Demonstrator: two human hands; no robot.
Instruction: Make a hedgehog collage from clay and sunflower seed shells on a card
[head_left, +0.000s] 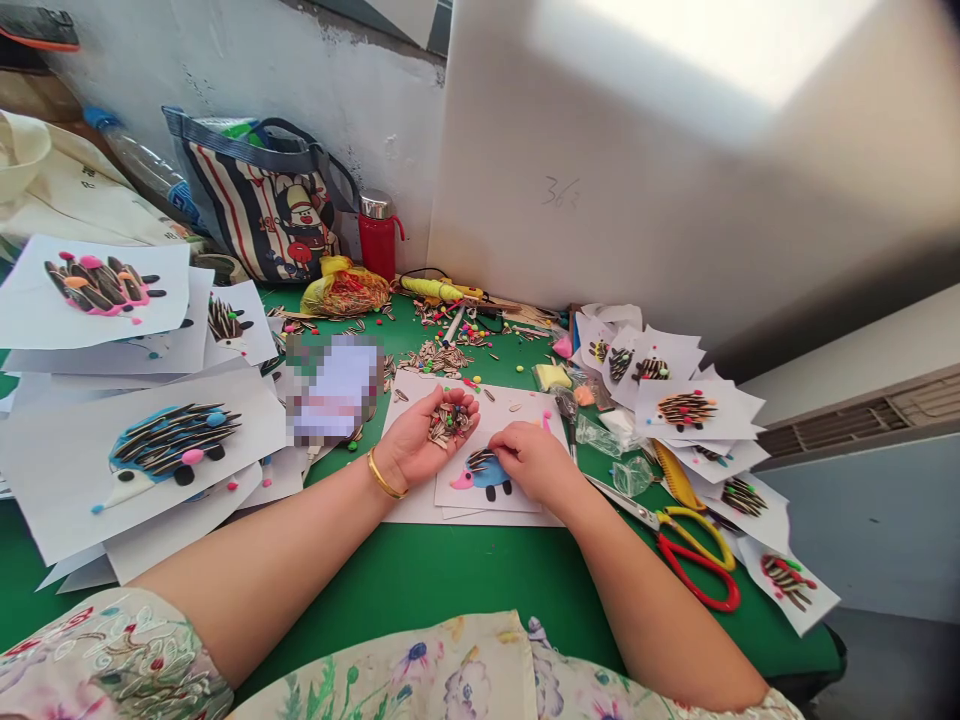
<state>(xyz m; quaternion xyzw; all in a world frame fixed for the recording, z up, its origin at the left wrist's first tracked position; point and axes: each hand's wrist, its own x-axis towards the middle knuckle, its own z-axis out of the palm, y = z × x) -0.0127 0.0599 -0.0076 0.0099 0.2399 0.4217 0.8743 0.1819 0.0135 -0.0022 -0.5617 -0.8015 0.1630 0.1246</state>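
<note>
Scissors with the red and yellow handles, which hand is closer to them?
The right hand. It is at the hedgehog picture, near the scissors; the left hand, cupped under seeds, is farther left.

Handwritten "36…" on pale board (561, 192)

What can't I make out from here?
All head view:
Right hand: its own fingers hide whether it pinches a seed.
Blue hedgehog: upper right part behind that hand.
Left palm: partly under seeds.
Pixelated item: blurred out.
Dark object: cut off by the left edge.
</note>
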